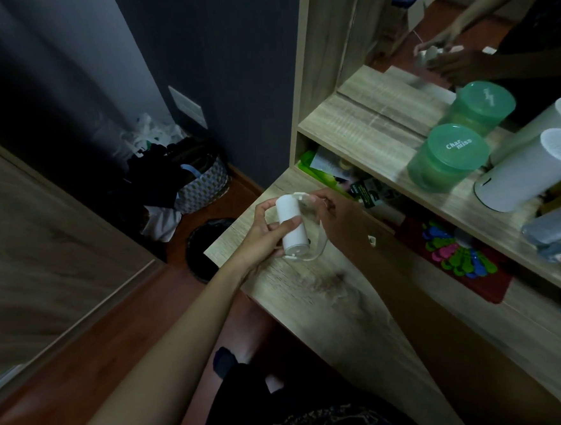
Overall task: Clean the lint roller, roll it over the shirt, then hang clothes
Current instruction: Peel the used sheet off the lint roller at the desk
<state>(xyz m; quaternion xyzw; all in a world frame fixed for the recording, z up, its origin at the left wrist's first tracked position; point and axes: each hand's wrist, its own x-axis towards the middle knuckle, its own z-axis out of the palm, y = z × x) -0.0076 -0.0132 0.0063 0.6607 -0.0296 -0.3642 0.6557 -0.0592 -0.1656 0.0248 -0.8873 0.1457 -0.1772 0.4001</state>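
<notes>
Cleaning looks only begun: the left hand [267,228] grips the white roller [291,224] above the desk [328,295], right hand [336,221] fingers pinching its clear sheet [314,243]; rolling a shirt and hanging remain.

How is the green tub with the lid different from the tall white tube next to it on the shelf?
The round green plastic tub is see-through and squat; the tall white cylinder is solid-coloured and longer. The green tub's lid has white writing; the white cylinder's top looks plain. Both are round and stand side by side on the wooden shelf in front of the mirror.
</notes>
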